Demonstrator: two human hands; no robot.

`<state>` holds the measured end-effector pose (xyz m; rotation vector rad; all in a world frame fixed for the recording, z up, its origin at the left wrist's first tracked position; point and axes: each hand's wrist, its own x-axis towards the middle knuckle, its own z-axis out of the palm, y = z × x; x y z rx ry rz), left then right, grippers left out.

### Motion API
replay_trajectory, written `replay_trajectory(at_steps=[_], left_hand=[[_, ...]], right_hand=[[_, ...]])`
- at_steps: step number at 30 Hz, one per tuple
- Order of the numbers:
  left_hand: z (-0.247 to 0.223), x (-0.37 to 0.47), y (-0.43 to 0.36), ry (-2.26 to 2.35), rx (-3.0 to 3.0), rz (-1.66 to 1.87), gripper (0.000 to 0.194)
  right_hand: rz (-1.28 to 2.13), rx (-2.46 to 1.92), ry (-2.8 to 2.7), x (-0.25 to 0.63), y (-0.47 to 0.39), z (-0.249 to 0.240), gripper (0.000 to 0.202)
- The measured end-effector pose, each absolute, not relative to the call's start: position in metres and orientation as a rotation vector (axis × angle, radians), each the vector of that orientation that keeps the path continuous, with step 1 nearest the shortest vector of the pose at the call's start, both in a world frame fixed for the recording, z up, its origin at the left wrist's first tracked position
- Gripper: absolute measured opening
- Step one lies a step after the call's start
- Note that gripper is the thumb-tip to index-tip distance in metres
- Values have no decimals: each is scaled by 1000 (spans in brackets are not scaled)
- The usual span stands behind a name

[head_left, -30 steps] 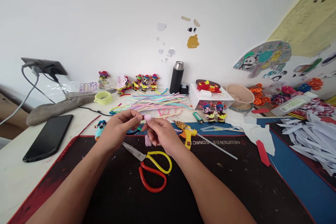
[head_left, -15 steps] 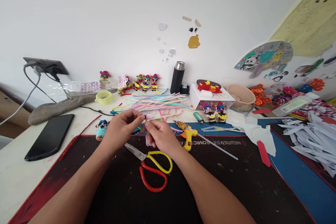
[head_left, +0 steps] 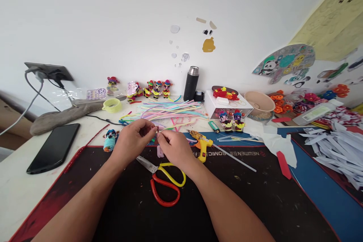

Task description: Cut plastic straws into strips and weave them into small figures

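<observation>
My left hand (head_left: 138, 136) and my right hand (head_left: 174, 146) meet at their fingertips above the far edge of the black mat (head_left: 227, 196). Both are closed in a pinch on a small lilac pipe cleaner piece, mostly covered by the fingers. A lilac fuzzy bit (head_left: 160, 151) shows just below my right hand's fingers. Beneath the hands lie scissors (head_left: 163, 181) with one yellow and one red handle, blades partly apart. To the right is a yellow glue gun (head_left: 203, 147) with a glue stick in its back. A small turquoise figure (head_left: 109, 140) lies left of my left wrist.
Behind the hands spread pastel pipe cleaners (head_left: 172, 110). Several small figures (head_left: 157, 89) line the wall beside a black thermos (head_left: 191, 84). A phone (head_left: 53, 148) lies left. A white box (head_left: 211, 104), a bowl (head_left: 259, 102) and paper strips (head_left: 334, 155) are on the right.
The fingertips have drawn closer together, and the lilac bit that showed between them is now covered. The view has shifted slightly. Scissors and glue gun stay in place.
</observation>
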<state>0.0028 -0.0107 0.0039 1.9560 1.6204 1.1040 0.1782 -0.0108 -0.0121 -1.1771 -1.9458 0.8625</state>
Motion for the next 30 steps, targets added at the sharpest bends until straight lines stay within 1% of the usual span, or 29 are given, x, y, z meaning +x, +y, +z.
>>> replay_trajectory(at_steps=[6, 12, 16, 25, 30], left_hand=[[4, 0, -10, 1610, 1979, 1047, 27], [3, -1, -10, 1582, 2026, 991, 23], [2, -2, -8, 1562, 2044, 949, 23], [8, -2, -10, 1453, 2092, 859, 28], [10, -3, -13, 1388, 2009, 859, 29]], right_hand=[[768, -1267, -1946, 182, -9, -9, 36], [493, -1364, -2082, 182, -10, -5, 36], [408, -1396, -2127, 184, -10, -5, 34], [425, -1363, -2098, 187, -5, -10, 35], [588, -1311, -1996, 189, -4, -6, 39]])
